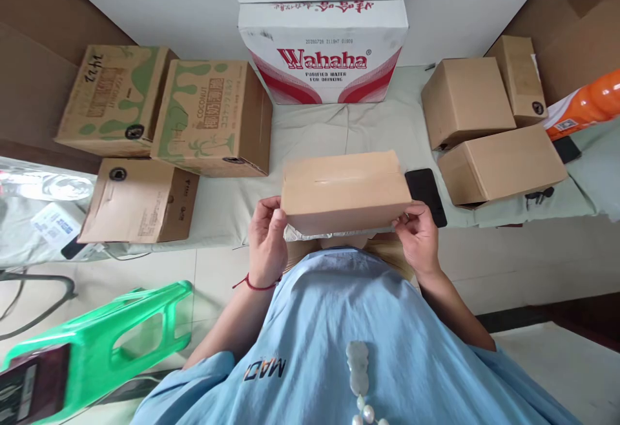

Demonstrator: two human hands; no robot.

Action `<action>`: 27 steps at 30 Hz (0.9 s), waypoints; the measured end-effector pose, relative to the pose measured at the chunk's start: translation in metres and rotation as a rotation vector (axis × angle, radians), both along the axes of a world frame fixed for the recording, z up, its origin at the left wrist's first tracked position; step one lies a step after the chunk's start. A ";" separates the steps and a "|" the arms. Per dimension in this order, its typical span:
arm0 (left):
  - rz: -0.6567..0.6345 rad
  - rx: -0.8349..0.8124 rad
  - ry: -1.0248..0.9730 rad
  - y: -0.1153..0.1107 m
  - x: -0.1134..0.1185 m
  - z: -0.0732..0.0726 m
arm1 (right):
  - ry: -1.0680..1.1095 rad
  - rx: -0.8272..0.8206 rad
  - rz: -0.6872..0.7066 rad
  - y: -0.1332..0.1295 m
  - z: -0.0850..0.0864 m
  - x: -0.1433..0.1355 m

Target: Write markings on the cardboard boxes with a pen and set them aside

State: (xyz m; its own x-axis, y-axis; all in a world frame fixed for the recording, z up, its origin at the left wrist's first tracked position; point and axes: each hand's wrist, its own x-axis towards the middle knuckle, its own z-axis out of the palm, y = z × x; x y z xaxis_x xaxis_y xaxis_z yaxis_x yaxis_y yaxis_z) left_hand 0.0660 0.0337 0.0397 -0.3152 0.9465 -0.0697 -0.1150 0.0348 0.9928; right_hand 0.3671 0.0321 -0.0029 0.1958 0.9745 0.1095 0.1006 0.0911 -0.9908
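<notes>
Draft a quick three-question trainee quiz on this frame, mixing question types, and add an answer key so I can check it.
1. True or false: the left hand and the right hand hold the plain brown box at opposite ends.

2. Which of these lies closest to that box's right end?
a) the red-and-white Wahaha carton
b) the black phone-like slab
c) the green stool

3. Fill in the blank: the red bracelet is worn on the ____ wrist.

Key: 1. True. 2. b. 3. Left.
</notes>
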 end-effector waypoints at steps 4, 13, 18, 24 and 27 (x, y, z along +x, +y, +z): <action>0.107 -0.084 -0.107 0.005 -0.013 -0.006 | -0.109 0.178 0.149 0.003 0.026 -0.008; 0.104 -0.220 -0.352 0.000 -0.026 -0.017 | -0.311 0.443 0.240 0.009 0.056 -0.022; 0.025 -0.105 -0.258 -0.008 -0.026 -0.022 | -0.162 0.305 0.237 0.015 0.042 -0.008; 0.045 0.080 -0.069 -0.012 -0.035 -0.036 | -0.209 0.246 0.320 0.026 0.025 -0.004; 0.050 -0.010 0.107 -0.022 -0.048 -0.046 | -0.272 0.233 0.394 0.026 0.016 -0.005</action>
State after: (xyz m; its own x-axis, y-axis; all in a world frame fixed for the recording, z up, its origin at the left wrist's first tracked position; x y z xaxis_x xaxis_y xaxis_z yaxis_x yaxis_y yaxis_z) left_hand 0.0178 0.0115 -0.0064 -0.3678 0.9289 -0.0425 -0.0105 0.0415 0.9991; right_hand 0.3618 0.0583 0.0131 -0.2454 0.9125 0.3273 0.2649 0.3879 -0.8828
